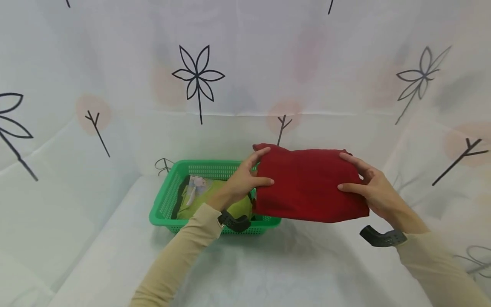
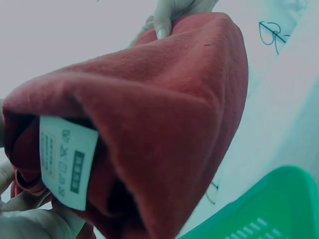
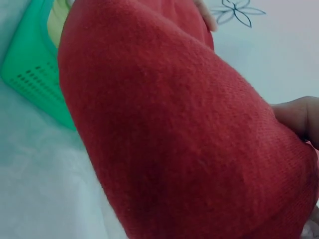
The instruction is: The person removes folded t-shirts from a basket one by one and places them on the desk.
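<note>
Both hands are holding a folded red cloth up off the white sheet, one at each end. Her or his left hand is pinching the left edge, thumb lying across the top face and fingers curling round the far corner and underneath. On the other side the right hand is gripping the right edge in the same way, thumb on top and fingers wrapped over the upper corner. Seen from the head camera, the cloth is hanging flat between them, just above and to the right of a green basket, with its left end reaching over the basket's right rim.

Inside the basket a yellow-green garment is lying folded, with a pale printed patch showing on its upper part and something dark tucked along its left side. That basket is sitting on the white sheet, which is covering the table and running up behind as a backdrop printed with black flower outlines and twig shapes.

From the left wrist view the red cloth is filling most of the picture, its folded layers opening toward the camera, and a white care label is sticking out of the fold near the left hand's fingers. A fingertip of the other hand is showing at the top edge. In the right wrist view the knitted red surface is looming close, with the green basket off to the upper left on the sheet
</note>
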Motion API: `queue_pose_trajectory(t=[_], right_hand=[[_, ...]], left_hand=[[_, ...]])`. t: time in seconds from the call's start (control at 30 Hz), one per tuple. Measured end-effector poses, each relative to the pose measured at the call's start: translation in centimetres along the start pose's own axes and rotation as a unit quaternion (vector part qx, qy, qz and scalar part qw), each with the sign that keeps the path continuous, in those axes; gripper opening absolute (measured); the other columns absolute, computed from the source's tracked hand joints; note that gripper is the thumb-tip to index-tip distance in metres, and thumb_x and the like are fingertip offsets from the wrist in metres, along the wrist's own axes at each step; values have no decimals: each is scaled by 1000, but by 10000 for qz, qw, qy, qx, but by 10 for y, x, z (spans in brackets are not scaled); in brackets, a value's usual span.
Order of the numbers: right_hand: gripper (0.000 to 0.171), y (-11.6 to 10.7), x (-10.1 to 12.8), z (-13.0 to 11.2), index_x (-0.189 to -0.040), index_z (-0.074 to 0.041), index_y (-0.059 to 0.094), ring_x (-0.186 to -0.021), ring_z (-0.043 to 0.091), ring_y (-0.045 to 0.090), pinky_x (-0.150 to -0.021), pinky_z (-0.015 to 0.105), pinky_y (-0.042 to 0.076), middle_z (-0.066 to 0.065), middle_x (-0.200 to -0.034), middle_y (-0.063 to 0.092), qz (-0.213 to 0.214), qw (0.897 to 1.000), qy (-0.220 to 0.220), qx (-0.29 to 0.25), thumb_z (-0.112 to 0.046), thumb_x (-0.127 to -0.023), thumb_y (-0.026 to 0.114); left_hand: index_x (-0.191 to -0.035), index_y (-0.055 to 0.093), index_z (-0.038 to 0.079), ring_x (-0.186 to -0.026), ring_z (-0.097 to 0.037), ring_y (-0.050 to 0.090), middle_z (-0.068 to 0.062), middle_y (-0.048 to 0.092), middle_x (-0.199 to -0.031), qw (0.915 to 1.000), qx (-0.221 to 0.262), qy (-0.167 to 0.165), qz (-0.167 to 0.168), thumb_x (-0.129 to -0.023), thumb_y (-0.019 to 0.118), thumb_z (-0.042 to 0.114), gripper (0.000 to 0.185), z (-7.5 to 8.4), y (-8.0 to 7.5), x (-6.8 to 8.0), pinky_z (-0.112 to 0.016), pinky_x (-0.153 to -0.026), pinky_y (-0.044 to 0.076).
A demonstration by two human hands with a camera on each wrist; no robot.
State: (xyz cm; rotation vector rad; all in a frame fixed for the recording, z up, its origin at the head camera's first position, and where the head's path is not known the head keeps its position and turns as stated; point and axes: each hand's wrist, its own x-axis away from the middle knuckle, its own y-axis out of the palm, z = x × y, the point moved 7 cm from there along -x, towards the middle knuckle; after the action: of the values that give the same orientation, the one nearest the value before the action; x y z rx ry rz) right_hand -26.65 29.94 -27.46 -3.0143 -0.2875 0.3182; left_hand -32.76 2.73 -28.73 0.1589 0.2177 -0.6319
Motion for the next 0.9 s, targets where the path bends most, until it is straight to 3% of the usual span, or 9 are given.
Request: queue_pose_trajectory(t=[0.13, 0.47, 0.63, 0.9], right_hand=[[74, -13, 7, 1, -153, -22, 33, -111, 18, 51, -74, 38, 56, 5, -135, 41, -15, 10000, -28, 12, 7, -91, 60], [72, -41, 16, 8, -153, -22, 33, -108, 16, 53, -73, 38, 56, 3, -132, 44, 42, 10000, -26, 86, 9, -92, 57], [72, -56, 17, 15, -152, -23, 34, -106, 14, 54, -73, 36, 56, 1, -132, 44, 64, 9999, 53, 91, 9, -92, 57], [72, -74, 20, 24, -153, -24, 33, -105, 13, 54, -70, 37, 56, 0, -131, 43, 180, 9986, 246, 439, 7, -93, 58]], left_hand=[[-152, 31, 21, -118, -29, 52, 1, 26, -153, 9999, 84, 41, -113, -87, 64, -11, 80, -6, 12, -6, -39, -84, 52], [-151, 33, 21, -114, -27, 54, -5, 43, -138, 9986, 525, -24, -80, -86, 62, -14, 80, -24, 35, -22, -43, -83, 53], [-152, 30, 18, -112, -27, 55, -8, 45, -135, 9992, 386, 79, -70, -84, 63, -15, 83, -29, 48, -29, -43, -83, 53], [-152, 32, 20, -110, -21, 55, 0, 46, -135, 9997, -167, 43, 178, -82, 66, -14, 85, -42, 60, -40, -38, -83, 53]])
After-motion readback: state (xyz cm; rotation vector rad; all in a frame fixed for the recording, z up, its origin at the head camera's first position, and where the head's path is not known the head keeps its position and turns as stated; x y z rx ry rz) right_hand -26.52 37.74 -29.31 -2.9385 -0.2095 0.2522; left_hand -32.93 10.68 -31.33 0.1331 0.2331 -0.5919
